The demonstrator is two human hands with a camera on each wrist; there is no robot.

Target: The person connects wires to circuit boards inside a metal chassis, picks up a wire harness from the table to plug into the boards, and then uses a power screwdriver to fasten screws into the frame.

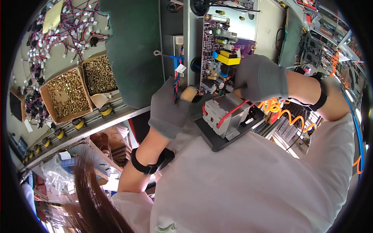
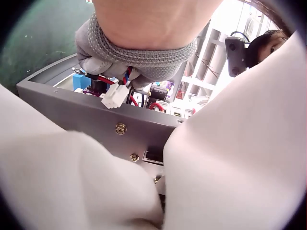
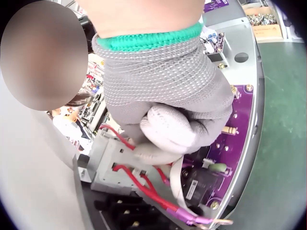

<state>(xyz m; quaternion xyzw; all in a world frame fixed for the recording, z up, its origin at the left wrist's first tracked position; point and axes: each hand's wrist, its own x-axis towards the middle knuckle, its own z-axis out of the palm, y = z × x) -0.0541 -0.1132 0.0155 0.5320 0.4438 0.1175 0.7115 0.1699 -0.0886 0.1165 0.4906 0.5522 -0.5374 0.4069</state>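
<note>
My left hand (image 1: 171, 108), in a grey glove, grips twisted red, blue and black wires (image 1: 176, 83) at the near edge of a metal chassis. Below that hand, the left wrist view shows a white connector (image 2: 115, 96) hanging over the chassis wall (image 2: 76, 108). My right hand (image 1: 262, 77), gloved too, bends its fingers down between a purple circuit board (image 1: 211, 46) and a grey metal-and-plastic block (image 1: 221, 114). A red wire (image 3: 117, 136) runs from the block under its thumb and fingertips. Thicker red wires (image 3: 153, 194) with purple sleeves and ring terminals pass below.
Two boxes of brass fasteners (image 1: 68, 95) stand at the left, beside loose wire harnesses (image 1: 74, 35). A green mat (image 1: 134, 50) lies left of the chassis. An orange coiled hose (image 1: 287, 112) hangs at the right. Another person (image 2: 268, 48) appears in the left wrist view.
</note>
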